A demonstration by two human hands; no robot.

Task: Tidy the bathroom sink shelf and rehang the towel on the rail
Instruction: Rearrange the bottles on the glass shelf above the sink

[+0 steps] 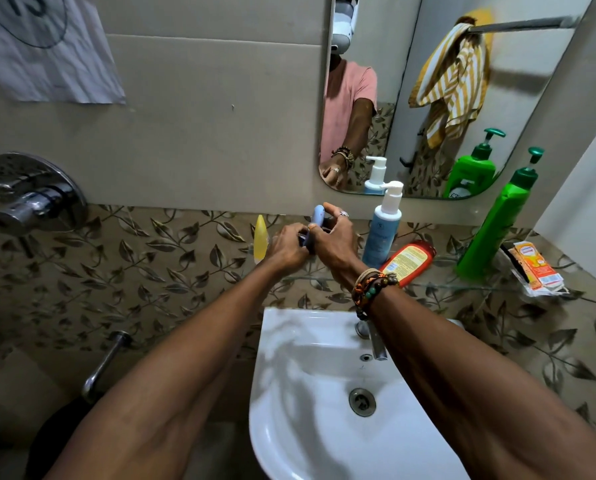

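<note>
Both hands meet just above the glass shelf point(445, 285) on 1 slim blue item point(316, 216) — the left hand point(287, 247) curls round its darker lower end, while the right hand point(334, 239) pinches its pale upper half with bent fingers. A yellow bottle point(260, 239) stands just left of them; to the right are a blue pump bottle point(381, 233) and a green pump bottle point(494, 230), with an orange bottle point(409, 261) lying tilted between them. In the mirror point(404, 133) the striped towel point(452, 81) hangs bunched over the rail point(521, 24).

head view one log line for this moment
hands: left hand, right hand grip light blue item | orange bottle: lying on shelf | striped towel: bunched on rail
</note>
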